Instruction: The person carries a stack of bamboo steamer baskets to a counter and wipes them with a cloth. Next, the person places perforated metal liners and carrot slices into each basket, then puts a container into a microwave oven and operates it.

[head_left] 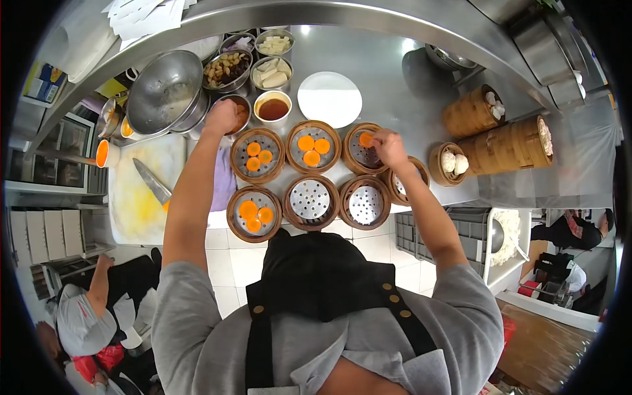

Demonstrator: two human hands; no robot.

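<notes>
Bamboo steamers with perforated metal liners stand in two rows. Three orange slices lie in each of the back-left [257, 155], back-middle [313, 147] and front-left [254, 214] steamers. My right hand [390, 149] is closed at the back-right steamer [355, 163], its fingertips by an orange slice [366, 139]; whether it grips the slice is unclear. My left hand [223, 117] reaches into a metal bowl of orange pieces [242, 114], fingertips hidden. The front-middle [310, 199] and front-right [365, 205] steamers show bare liners. Another steamer [419, 171] is partly behind my right forearm.
A white plate [330, 99] and a bowl of brown liquid [272, 110] stand behind the steamers. A knife [151, 182] lies on the cutting board [146, 197] at left. Stacked steamers [500, 150] are at right. Other people [92, 309] are at the lower left and far right.
</notes>
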